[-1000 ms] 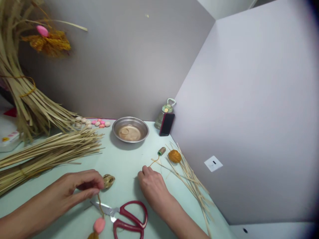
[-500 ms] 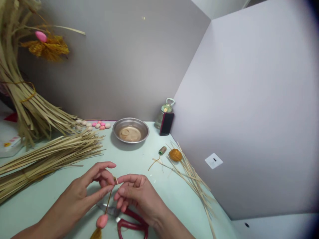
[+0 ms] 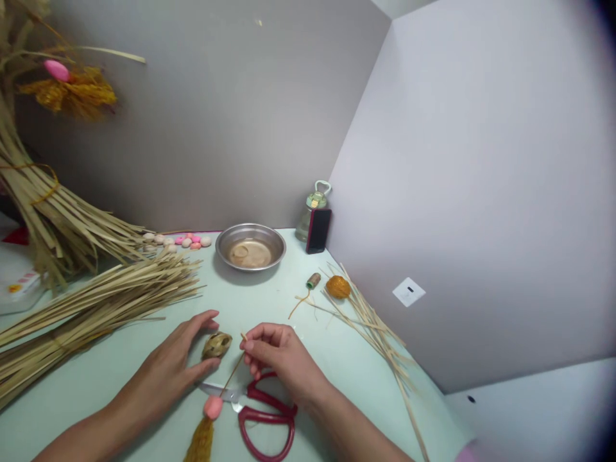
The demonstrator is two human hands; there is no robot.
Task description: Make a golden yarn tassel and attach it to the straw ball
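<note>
A small woven ball of plant strips (image 3: 217,345) lies on the table between the thumb and fingers of my left hand (image 3: 180,353). Those fingers are spread in a loose curve around it, and whether they touch it I cannot tell. My right hand (image 3: 276,353) pinches the upper end of a thin brown cord (image 3: 232,374), where a short pale tip sticks out above the fingertips. Lower on this cord hangs a pink bead (image 3: 213,407) with a mustard-yellow tassel (image 3: 199,441) below it. Red-handled scissors (image 3: 245,420) lie behind the cord, partly covered by my right hand.
Bundles of dry strips (image 3: 96,301) fill the left side. Behind stand a metal bowl of water (image 3: 226,260), a bottle (image 3: 303,224) and a phone (image 3: 319,231). Pebble-like beads (image 3: 187,242), a thread spool (image 3: 313,280), an orange-brown yarn ball (image 3: 338,287) and loose strips (image 3: 375,340) lie about.
My left hand has let go of the cord and opened around the woven ball, which was hidden before. My right hand now pinches the cord alone, with bead and tassel shifted slightly right.
</note>
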